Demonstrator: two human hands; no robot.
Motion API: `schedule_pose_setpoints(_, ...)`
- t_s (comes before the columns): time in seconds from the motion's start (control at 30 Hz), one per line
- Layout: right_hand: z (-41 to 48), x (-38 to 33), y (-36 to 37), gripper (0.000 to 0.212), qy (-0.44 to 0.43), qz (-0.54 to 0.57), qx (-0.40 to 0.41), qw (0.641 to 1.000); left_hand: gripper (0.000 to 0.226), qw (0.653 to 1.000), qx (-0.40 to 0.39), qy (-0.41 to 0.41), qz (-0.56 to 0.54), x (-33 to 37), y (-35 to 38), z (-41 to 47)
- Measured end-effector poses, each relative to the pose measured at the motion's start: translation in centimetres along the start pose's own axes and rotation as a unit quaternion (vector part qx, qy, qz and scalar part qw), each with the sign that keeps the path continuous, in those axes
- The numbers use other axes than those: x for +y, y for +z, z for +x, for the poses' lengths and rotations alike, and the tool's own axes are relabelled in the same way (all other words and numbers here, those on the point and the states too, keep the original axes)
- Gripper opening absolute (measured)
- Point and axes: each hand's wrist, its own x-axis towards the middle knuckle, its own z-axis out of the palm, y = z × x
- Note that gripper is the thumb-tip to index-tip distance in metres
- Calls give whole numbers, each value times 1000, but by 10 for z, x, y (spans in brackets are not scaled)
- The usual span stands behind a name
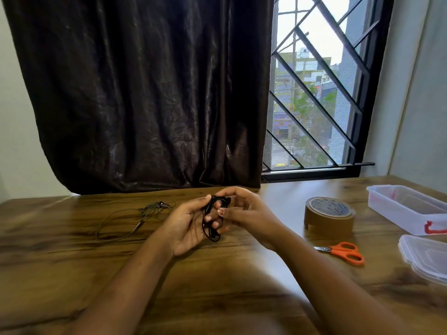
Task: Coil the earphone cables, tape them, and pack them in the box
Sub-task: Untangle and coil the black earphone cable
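Table: a brown wood-grain table (72, 262) carries everything; both forearms reach over its near edge.
Spare cable: a thin dark earphone cable (135, 217) lies loose and uncoiled on the table, left of the hands and apart from them.
Tape: a brown roll of packing tape (329, 216) lies flat to the right of the hands.
Scissors: orange-handled scissors (343, 252) lie closed just in front of the tape, blades pointing left.
Box: a clear oblong plastic box (406, 209) sits uncovered at the far right, with something red (435, 228) at its near end.
Lid: a clear plastic lid (425, 259) lies beside the box, nearer the person.
Backdrop: a dark brown curtain (145, 93) hangs behind the table, beside a barred window (314, 93).
Cut off: the frame edge crops the box, the lid and the red item, which is too small to identify.
Hard to see: the fingers cover part of the coil, so its turns cannot be counted.
Task cable: a black earphone cable (212, 218) is bunched into a small coil, held above the table's middle between the two hands.
Left hand: the left hand (191, 226) is palm-up, its grip curled round the coil.
Right hand: the right hand (244, 211) is bent inward, its grip pinching the coil's upper part between thumb and forefinger.
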Motion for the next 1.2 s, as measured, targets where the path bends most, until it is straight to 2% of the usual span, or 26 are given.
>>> schedule_pose_setpoints(0.1,1,2,-4,18,-13,1,6,1000,29,998,24,14,50,-1,1,0)
schedule_pose_setpoints(0.17,1,0,-5,15,-40,-37,51,997,28,995,50,30,77,-3,3,1)
schedule_pose_setpoints(0.23,1,-4,-5,20,-72,-92,87,989,27,992,82,45,87,-5,5,2)
schedule_pose_setpoints(0.37,2,-7,-4,14,-59,-156,61,984,27,988,117,86,48,-3,4,4)
schedule_pose_setpoints(0.5,0,-1,0,12,-64,-304,47,949,27,990,96,98,12,1,1,3)
schedule_pose_setpoints(0.67,1,-3,-1,15,-76,-246,137,957,29,994,56,80,-40,0,-1,5)
schedule_pose_setpoints(0.8,0,-3,2,30,13,-156,60,986,36,997,25,66,-18,2,2,2)
schedule_pose_setpoints(0.97,-2,-2,11,24,77,-41,1,996,43,997,-17,74,-22,2,5,1)
schedule_pose_setpoints(1.1,-1,2,12,21,96,-27,-13,995,48,997,-38,67,-22,2,4,-2)
schedule_pose_setpoints(1.2,0,-1,8,19,71,-91,19,993,47,997,-48,60,-8,5,6,-3)
